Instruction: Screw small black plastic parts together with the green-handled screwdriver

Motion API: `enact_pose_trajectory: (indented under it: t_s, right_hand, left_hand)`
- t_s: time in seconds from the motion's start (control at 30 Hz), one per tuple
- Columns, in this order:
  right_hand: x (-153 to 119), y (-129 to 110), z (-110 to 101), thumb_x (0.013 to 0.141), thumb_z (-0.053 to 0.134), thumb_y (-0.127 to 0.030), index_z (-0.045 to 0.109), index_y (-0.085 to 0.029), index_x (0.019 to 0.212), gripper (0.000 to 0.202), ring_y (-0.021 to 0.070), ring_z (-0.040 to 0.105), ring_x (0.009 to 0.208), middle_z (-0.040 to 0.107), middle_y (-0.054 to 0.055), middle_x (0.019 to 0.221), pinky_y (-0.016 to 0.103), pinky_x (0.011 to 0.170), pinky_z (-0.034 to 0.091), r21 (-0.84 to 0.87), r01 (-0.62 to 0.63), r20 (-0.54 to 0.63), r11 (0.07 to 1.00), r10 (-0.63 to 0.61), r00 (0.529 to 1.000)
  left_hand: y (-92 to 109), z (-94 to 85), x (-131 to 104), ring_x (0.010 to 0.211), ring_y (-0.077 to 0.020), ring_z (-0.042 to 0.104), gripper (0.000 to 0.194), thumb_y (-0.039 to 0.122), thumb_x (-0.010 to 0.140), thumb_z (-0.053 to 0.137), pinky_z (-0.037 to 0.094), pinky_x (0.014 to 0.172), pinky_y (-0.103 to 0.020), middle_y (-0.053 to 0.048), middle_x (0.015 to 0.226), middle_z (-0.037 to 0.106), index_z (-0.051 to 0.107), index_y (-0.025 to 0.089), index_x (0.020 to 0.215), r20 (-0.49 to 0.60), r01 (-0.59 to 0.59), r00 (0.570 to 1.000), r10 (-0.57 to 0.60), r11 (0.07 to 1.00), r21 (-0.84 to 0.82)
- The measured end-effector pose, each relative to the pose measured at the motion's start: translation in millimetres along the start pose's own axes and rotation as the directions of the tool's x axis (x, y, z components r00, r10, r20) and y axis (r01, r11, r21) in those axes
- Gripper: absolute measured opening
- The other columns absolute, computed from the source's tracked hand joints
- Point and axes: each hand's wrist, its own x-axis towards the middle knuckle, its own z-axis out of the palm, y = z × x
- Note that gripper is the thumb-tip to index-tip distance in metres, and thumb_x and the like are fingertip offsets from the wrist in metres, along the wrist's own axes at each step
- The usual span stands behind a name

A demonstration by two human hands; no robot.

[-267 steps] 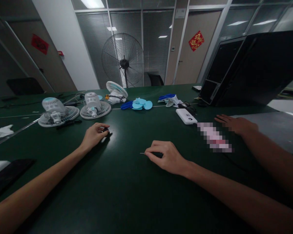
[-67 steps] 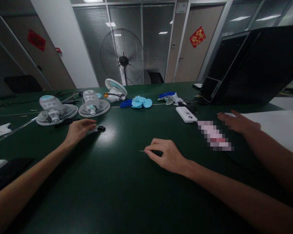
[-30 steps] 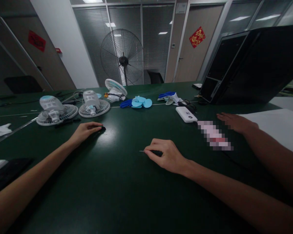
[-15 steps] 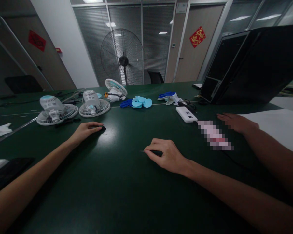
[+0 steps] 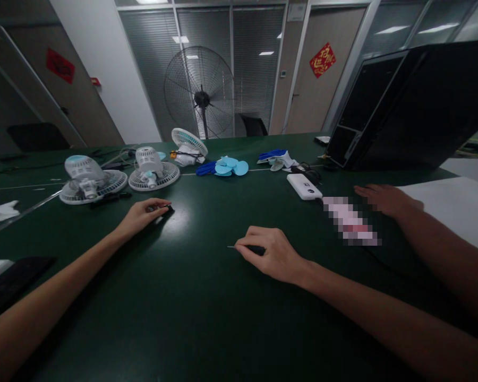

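My left hand [image 5: 146, 213] is closed, its fingertips pinching a small black object [image 5: 169, 209] just above the green table [image 5: 163, 297]. My right hand [image 5: 273, 253] rests on the table near the middle, wrapped round a screwdriver [image 5: 256, 249] with a dark handle; its thin metal tip points left. Beyond my left hand lie two white fan heads, one at the far left [image 5: 90, 188] and one beside it [image 5: 153, 178]. A light blue fan blade [image 5: 231, 166] sits farther back between my hands, touching a blue glove [image 5: 206, 169].
Another person's hand [image 5: 386, 200] lies on the table at the right, near a white power bank [image 5: 304, 187] and a blurred pink item [image 5: 350, 220]. A large black case [image 5: 414, 106] stands back right. Another small fan [image 5: 189, 147] and white-blue gloves [image 5: 278, 159] lie farther back.
The small black object in my left hand has tilted and shows a little more, with the fingers shifted slightly. My right hand has not visibly moved.
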Motion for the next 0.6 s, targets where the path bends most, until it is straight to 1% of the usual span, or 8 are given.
enact_pose_trajectory:
  t_s: [0.2,0.37,0.47,0.6]
  right_hand:
    - [-0.9,0.9,-0.1,0.106,0.063,-0.027,0.079,-0.02,0.113,0.019,0.0141,0.068,0.08,0.074,0.005,0.101,0.027,0.068,0.055,0.007,-0.013,0.015,1.0,0.013,1.0]
    - [-0.9,0.5,-1.1,0.106,0.061,-0.028,0.079,-0.019,0.113,0.021,0.0144,0.068,0.08,0.074,0.006,0.102,0.026,0.067,0.055,0.01,-0.002,0.015,1.0,0.002,1.0]
    - [-1.1,0.8,-1.2,0.106,0.061,-0.028,0.079,-0.019,0.114,0.021,0.0144,0.068,0.08,0.074,0.006,0.101,0.026,0.067,0.055,0.01,-0.002,0.018,1.0,0.002,1.0]
    - [-1.4,0.9,-0.9,0.106,0.062,-0.028,0.079,-0.019,0.113,0.02,0.0144,0.067,0.08,0.074,0.005,0.101,0.026,0.067,0.055,0.003,-0.007,0.015,1.0,0.007,1.0]
  left_hand:
    - [8.9,-1.1,-2.5,0.089,-0.0271,0.069,0.062,0.068,0.078,0.072,0.052,0.073,-0.034,-0.01,0.108,0.077,0.078,0.022,0.12,0.01,0.019,1.0,-0.019,0.999,0.04]
    - [7.1,-1.0,-2.2,0.085,-0.0262,0.068,0.062,0.071,0.077,0.072,0.05,0.07,-0.033,-0.008,0.098,0.075,0.077,0.022,0.115,0.029,0.018,0.999,-0.02,0.999,0.047]
    - [5.7,-0.7,-2.1,0.087,-0.0266,0.068,0.06,0.072,0.074,0.074,0.051,0.071,-0.033,-0.008,0.098,0.075,0.077,0.022,0.108,0.024,0.024,0.999,-0.025,0.999,0.024]
    - [4.7,0.2,-1.7,0.093,-0.0271,0.069,0.057,0.072,0.073,0.076,0.053,0.076,-0.034,-0.009,0.107,0.075,0.073,0.021,0.098,0.032,0.02,0.999,-0.019,1.0,-0.017]
